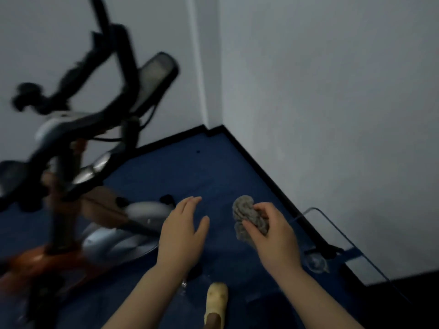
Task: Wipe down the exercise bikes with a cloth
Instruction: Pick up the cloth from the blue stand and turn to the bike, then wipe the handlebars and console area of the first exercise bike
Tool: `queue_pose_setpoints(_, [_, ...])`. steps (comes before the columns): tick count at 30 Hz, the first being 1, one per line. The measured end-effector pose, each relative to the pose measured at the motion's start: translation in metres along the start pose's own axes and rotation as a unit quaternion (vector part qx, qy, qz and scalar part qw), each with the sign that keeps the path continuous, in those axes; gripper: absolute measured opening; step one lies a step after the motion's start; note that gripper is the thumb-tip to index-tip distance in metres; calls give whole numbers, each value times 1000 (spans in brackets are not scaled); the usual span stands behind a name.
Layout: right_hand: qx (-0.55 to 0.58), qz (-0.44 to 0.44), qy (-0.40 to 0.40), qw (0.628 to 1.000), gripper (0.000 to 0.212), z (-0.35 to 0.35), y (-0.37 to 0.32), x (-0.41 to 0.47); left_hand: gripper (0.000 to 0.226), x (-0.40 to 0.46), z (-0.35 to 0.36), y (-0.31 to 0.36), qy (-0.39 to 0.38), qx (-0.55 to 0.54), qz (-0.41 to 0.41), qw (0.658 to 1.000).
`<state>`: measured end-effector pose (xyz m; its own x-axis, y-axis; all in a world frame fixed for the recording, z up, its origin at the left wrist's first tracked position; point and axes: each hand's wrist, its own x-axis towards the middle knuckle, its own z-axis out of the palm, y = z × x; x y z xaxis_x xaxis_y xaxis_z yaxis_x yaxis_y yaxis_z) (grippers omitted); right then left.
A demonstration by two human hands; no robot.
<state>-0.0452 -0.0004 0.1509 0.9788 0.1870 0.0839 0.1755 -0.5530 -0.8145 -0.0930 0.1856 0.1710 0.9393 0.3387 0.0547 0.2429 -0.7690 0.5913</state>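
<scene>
Two hands hover above the blue floor (213, 167) just right of the exercise bike (78, 148). Right hand (273, 236) grips a bunched grey cloth (247, 217), apart from the bike; left hand (183, 229) is spread wide, holding nothing, nearer the bike.

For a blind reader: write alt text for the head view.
A person's right hand clutches a bunched grey cloth while the open left hand reaches forward, empty. A blurred exercise bike stands at left on blue floor, near a white corner.
</scene>
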Motion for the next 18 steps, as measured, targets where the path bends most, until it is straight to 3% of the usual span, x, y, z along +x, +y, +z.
queue_pose_setpoints(6, [29, -99, -90, 991, 23, 46, -75, -17, 47, -68, -72, -53, 109, -17, -110, 988])
queue_pose_setpoints(13, [65, -190, -166, 966, 24, 109, -162, -54, 44, -110, -142, -98, 204, -32, -143, 968])
queue_pose_setpoints(18, [100, -189, -177, 961, 21, 166, -219, -82, 44, -141, -199, -154, 230, -31, -156, 960])
